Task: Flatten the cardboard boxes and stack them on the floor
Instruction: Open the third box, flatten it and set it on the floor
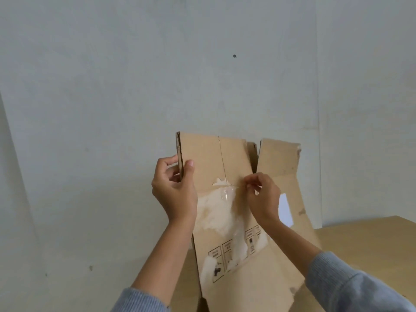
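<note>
Against pale wall (112, 86), left hand (174, 188) grips cardboard box (225, 255) edge; right hand (262, 194) pinches tape (227, 193).

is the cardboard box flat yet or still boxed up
Mostly flat: the cardboard box is held upright, its panels collapsed together, layered edges showing at the left hand.

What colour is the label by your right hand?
White, a plain label on the cardboard box; head view.

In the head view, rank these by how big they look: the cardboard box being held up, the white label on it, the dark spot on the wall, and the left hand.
Largest to smallest as they appear:
1. cardboard box
2. left hand
3. white label, partly hidden behind the right hand
4. dark spot; it lies farther off, so only its apparent size counts.
</note>
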`<action>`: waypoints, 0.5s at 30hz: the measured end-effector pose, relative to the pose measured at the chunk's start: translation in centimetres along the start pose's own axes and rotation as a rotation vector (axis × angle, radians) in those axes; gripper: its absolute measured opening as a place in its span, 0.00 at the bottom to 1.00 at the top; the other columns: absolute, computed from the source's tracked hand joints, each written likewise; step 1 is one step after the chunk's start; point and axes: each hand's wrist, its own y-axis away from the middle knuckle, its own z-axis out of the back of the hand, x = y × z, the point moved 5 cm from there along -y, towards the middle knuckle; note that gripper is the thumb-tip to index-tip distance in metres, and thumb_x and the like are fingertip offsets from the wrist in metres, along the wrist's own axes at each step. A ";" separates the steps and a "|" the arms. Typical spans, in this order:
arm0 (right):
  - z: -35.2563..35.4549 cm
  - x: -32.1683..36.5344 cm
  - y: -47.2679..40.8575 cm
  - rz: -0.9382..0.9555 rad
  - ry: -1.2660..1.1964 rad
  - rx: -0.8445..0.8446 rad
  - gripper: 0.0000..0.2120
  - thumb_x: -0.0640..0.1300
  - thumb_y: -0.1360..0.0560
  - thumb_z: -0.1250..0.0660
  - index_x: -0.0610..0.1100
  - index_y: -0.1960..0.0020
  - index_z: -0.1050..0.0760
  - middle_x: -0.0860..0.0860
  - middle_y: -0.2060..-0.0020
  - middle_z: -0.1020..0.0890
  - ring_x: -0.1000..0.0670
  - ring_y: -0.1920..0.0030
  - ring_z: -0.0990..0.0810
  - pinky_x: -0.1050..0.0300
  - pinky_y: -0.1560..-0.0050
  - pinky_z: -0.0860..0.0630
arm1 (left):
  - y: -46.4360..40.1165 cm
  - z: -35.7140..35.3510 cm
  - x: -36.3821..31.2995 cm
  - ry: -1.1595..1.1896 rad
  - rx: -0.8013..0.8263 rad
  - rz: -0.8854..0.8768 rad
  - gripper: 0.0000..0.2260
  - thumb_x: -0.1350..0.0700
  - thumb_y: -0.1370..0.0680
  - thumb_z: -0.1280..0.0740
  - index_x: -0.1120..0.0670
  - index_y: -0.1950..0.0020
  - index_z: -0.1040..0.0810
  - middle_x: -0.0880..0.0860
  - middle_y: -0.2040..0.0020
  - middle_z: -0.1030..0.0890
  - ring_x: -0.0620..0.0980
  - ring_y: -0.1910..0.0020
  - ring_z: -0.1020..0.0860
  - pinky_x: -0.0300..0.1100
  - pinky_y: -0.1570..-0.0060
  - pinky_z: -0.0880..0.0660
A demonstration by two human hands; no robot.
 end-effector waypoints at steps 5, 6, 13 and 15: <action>1.4 -1.5 -1.8 0.018 0.108 0.068 0.10 0.29 0.29 0.36 0.41 0.53 0.22 0.49 0.55 0.22 0.53 0.56 0.23 0.72 0.57 0.28 | 0.6 0.6 5.2 0.033 -0.179 0.277 0.13 0.61 0.29 0.28 0.47 0.63 0.30 0.51 0.68 0.21 0.43 0.72 0.25 0.34 0.70 0.28; 1.7 -2.8 -1.7 -0.006 0.161 0.101 0.09 0.31 0.29 0.35 0.42 0.53 0.22 0.49 0.54 0.22 0.51 0.55 0.23 0.70 0.56 0.28 | 1.2 1.0 6.9 0.012 -0.210 0.325 0.12 0.61 0.29 0.28 0.48 0.63 0.29 0.50 0.68 0.21 0.44 0.72 0.24 0.34 0.70 0.28; 4.0 -15.6 6.1 -0.359 0.447 0.172 0.07 0.36 0.26 0.36 0.43 0.49 0.24 0.47 0.49 0.21 0.50 0.53 0.24 0.58 0.55 0.30 | 8.4 4.0 18.2 -0.207 -0.262 0.599 0.08 0.62 0.28 0.29 0.56 0.56 0.28 0.54 0.69 0.24 0.51 0.71 0.28 0.39 0.71 0.31; 3.9 -19.2 8.9 -0.473 0.501 0.268 0.09 0.37 0.25 0.36 0.41 0.45 0.26 0.44 0.45 0.23 0.47 0.49 0.24 0.56 0.51 0.29 | 9.9 5.1 21.0 -0.294 -0.275 0.639 0.08 0.62 0.29 0.29 0.56 0.56 0.27 0.58 0.64 0.23 0.54 0.67 0.27 0.41 0.66 0.30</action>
